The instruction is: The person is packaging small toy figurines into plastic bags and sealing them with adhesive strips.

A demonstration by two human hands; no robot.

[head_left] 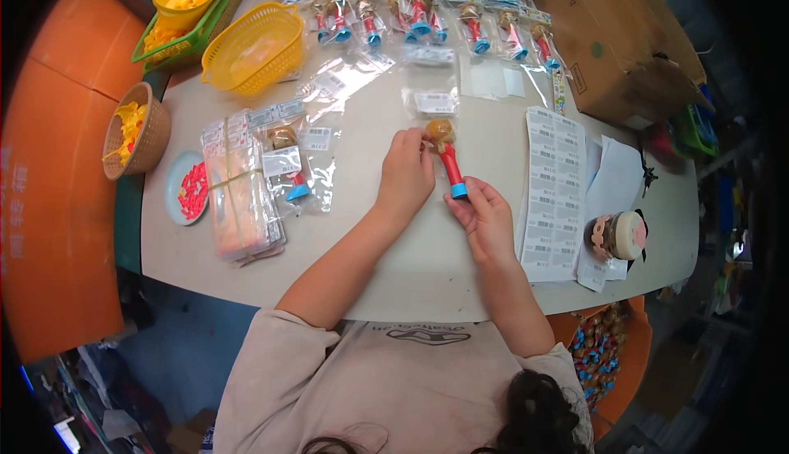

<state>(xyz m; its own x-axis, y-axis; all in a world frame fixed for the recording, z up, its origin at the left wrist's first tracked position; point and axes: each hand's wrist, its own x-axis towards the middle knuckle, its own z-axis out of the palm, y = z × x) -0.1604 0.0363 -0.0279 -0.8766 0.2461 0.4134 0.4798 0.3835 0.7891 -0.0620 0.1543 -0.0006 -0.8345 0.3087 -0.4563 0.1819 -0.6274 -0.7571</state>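
Observation:
Over the middle of the table I hold a small toy (pixel 451 165) with a round brown head, a red handle and a blue end. My right hand (pixel 486 217) pinches the blue end between thumb and fingers. At the brown head, my left hand (pixel 408 173) has its fingers closed against the left side; its fingertips are partly hidden. Just beyond the toy lies a clear plastic bag (pixel 429 80) with a white label. Left of my left hand, a similar toy (pixel 297 184) lies with a clear bag and a label across it.
A banded stack of clear bags (pixel 238 195) lies left, beside a dish of red pieces (pixel 192 189). Yellow basket (pixel 255 51) and brown basket (pixel 152 138) stand beyond. Bagged toys (pixel 419 14) line the back. Label sheets (pixel 549 199), a jar (pixel 620 235) and a cardboard box (pixel 612 35) are right.

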